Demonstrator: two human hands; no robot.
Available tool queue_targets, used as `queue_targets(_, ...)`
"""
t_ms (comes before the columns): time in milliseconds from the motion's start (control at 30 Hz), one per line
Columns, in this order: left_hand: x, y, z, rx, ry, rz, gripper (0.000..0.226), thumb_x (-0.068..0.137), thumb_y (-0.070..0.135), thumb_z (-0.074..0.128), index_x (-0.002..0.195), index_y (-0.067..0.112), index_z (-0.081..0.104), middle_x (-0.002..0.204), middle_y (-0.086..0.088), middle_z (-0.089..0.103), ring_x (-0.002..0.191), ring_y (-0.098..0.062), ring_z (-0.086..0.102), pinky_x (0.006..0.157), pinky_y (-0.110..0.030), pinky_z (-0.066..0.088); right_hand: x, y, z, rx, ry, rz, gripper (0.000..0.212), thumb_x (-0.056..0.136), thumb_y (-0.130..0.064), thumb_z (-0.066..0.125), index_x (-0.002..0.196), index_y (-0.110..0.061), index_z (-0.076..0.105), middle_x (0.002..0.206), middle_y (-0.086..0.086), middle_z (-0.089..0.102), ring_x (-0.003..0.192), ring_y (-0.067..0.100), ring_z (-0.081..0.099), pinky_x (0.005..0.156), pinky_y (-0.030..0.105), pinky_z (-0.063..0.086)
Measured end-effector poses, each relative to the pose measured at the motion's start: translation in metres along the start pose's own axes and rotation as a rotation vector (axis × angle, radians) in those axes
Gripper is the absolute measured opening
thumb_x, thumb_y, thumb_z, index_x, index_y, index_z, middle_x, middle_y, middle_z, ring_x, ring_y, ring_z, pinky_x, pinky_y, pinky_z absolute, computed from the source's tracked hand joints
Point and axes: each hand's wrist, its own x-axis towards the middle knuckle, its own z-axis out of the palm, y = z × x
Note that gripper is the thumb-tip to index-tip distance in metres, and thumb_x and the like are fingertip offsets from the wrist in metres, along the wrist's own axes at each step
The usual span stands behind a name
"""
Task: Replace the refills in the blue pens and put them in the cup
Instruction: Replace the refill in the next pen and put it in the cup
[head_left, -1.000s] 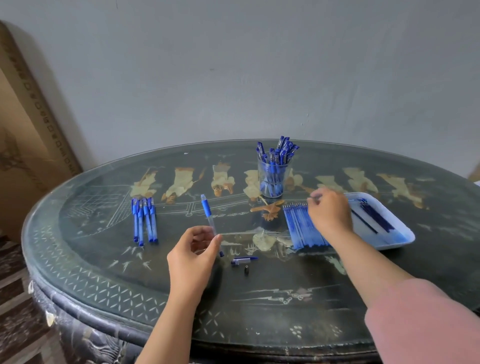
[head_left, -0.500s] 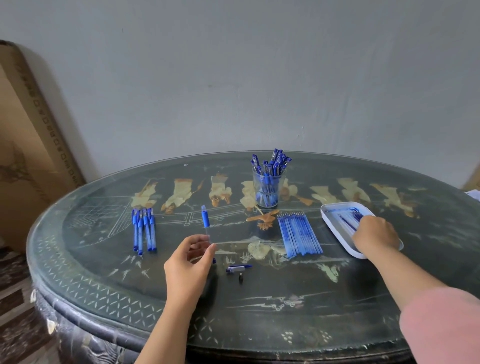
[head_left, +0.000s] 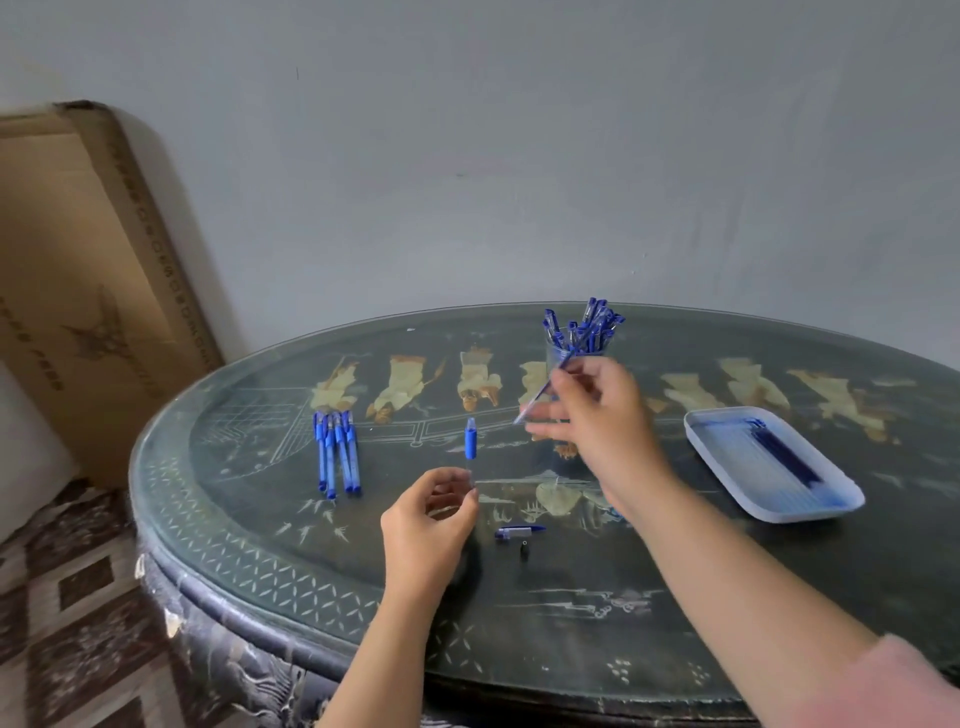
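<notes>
Table (head_left: 571, 623): dark oval top under glass; the work surface for everything below.
Cap (head_left: 514, 532) and tip (head_left: 524, 546): lying side by side just near-right of the left hand, probably parked within reach for closing the pen once it is refilled.
Left hand (head_left: 428, 519): fingers curled, thumb and fingertips pinching the lower end of the barrel.
Barrel (head_left: 470, 439): clear tube with its blue end up, held upright above the table, apparently so that the upper end faces the incoming refill.
Right hand (head_left: 597, 421): raised just right of the barrel; thumb and forefinger pinch the refill, the other fingers loosely spread. The hand is blurred.
Refill (head_left: 545, 387): thin blue rod, tilted, its lower end aimed at the barrel top, near but apart from it. Judged step: threading the new refill in.
Row of pens (head_left: 337, 452): laid parallel at left, well apart from the hands; likely awaiting their turn.
Tray (head_left: 737, 488): white, at right; holds old refills (head_left: 784, 457), probably kept there so they cannot mix with new ones.
Cup (head_left: 558, 358): clear, far centre, partly behind the right hand; finished pens (head_left: 597, 317) stand in it.
Box (head_left: 78, 260): cardboard, leaning on the wall at far left.
</notes>
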Motion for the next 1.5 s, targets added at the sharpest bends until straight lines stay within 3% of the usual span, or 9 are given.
queue_targets(233, 0.001, -0.002, 0.0, -0.007, -0.013, 0.029, 0.019, 0.079, 0.006, 0.075, 0.084, 0.024, 0.073, 0.078, 0.015, 0.072, 0.073, -0.002, 0.068, 0.075, -0.02, 0.055, 0.001, 0.003, 0.027, -0.015, -0.127, 0.025, 0.001, 0.102, -0.016, 0.045, 0.102, -0.017, 0.045, 0.103, 0.006, 0.053, 0.076, 0.021, 0.074, 0.081, 0.043, 0.059)
queue_targets(500, 0.0, -0.001, -0.001, -0.018, -0.022, 0.038, 0.02, 0.079, 0.005, 0.074, 0.084, 0.025, 0.073, 0.076, 0.013, 0.071, 0.073, 0.0, 0.067, 0.072, -0.014, 0.053, 0.003, -0.001, 0.032, -0.107, -0.161, -0.01, 0.002, 0.103, -0.016, 0.041, 0.104, -0.018, 0.042, 0.101, -0.001, 0.049, 0.072, 0.014, 0.072, 0.063, 0.04, 0.062)
queue_targets(600, 0.0, -0.001, 0.0, -0.013, -0.021, 0.042, 0.018, 0.079, 0.006, 0.074, 0.084, 0.023, 0.073, 0.077, 0.013, 0.072, 0.072, -0.001, 0.068, 0.073, -0.016, 0.054, 0.004, -0.003, 0.034, -0.136, -0.168, -0.038, 0.005, 0.103, -0.014, 0.04, 0.107, -0.017, 0.04, 0.098, -0.002, 0.047, 0.078, 0.021, 0.071, 0.063, 0.045, 0.061)
queue_targets(867, 0.0, 0.0, 0.0, 0.0, -0.018, 0.047, 0.017, 0.08, 0.008, 0.074, 0.085, 0.023, 0.074, 0.077, 0.016, 0.072, 0.073, 0.002, 0.068, 0.072, -0.012, 0.053, 0.01, 0.004, 0.038, -0.69, -0.269, -0.288, 0.002, 0.1, -0.017, 0.048, 0.1, -0.017, 0.047, 0.091, 0.001, 0.058, 0.083, 0.021, 0.066, 0.074, 0.04, 0.057)
queue_targets(1000, 0.0, -0.001, -0.001, 0.0, -0.001, 0.048, 0.018, 0.079, 0.008, 0.074, 0.085, 0.026, 0.072, 0.077, 0.019, 0.071, 0.074, 0.002, 0.068, 0.073, -0.012, 0.053, 0.005, 0.016, 0.035, -0.786, -0.349, -0.229, 0.006, 0.097, -0.019, 0.056, 0.102, -0.017, 0.054, 0.097, -0.003, 0.06, 0.086, 0.012, 0.058, 0.068, 0.014, 0.043)
queue_targets(1133, 0.0, -0.002, -0.001, -0.013, 0.003, 0.052, 0.018, 0.079, 0.008, 0.075, 0.085, 0.024, 0.072, 0.077, 0.017, 0.071, 0.074, 0.001, 0.068, 0.072, -0.012, 0.052, -0.015, 0.032, 0.015, -0.787, -0.248, -0.126, 0.012, 0.092, -0.029, 0.063, 0.099, -0.021, 0.057, 0.092, -0.008, 0.059, 0.083, 0.005, 0.057, 0.072, 0.021, 0.048)
queue_targets(1300, 0.0, -0.001, -0.001, -0.007, -0.01, 0.053, 0.017, 0.08, 0.009, 0.074, 0.088, 0.023, 0.072, 0.08, 0.014, 0.072, 0.077, 0.002, 0.068, 0.074, -0.014, 0.054, -0.049, 0.069, -0.007, -1.037, -0.205, -0.019, 0.025, 0.081, -0.041, 0.073, 0.085, -0.025, 0.055, 0.085, -0.01, 0.054, 0.077, 0.006, 0.054, 0.066, 0.021, 0.045)
queue_targets(1400, -0.001, 0.0, -0.001, -0.01, -0.007, 0.054, 0.016, 0.08, 0.008, 0.074, 0.088, 0.022, 0.073, 0.079, 0.014, 0.072, 0.076, 0.002, 0.068, 0.074, -0.013, 0.053, -0.055, 0.077, -0.005, -1.067, -0.202, -0.008, 0.016, 0.084, -0.035, 0.072, 0.083, -0.024, 0.06, 0.087, -0.009, 0.057, 0.082, 0.01, 0.055, 0.074, 0.028, 0.051)
queue_targets(1500, -0.001, 0.0, -0.001, -0.003, -0.009, 0.051, 0.016, 0.08, 0.008, 0.074, 0.088, 0.022, 0.073, 0.08, 0.013, 0.072, 0.076, 0.003, 0.067, 0.073, -0.013, 0.053, -0.058, 0.073, -0.003, -1.063, -0.226, -0.013, 0.013, 0.087, -0.03, 0.07, 0.076, -0.026, 0.065, 0.083, -0.01, 0.061, 0.081, 0.007, 0.059, 0.075, 0.023, 0.052)
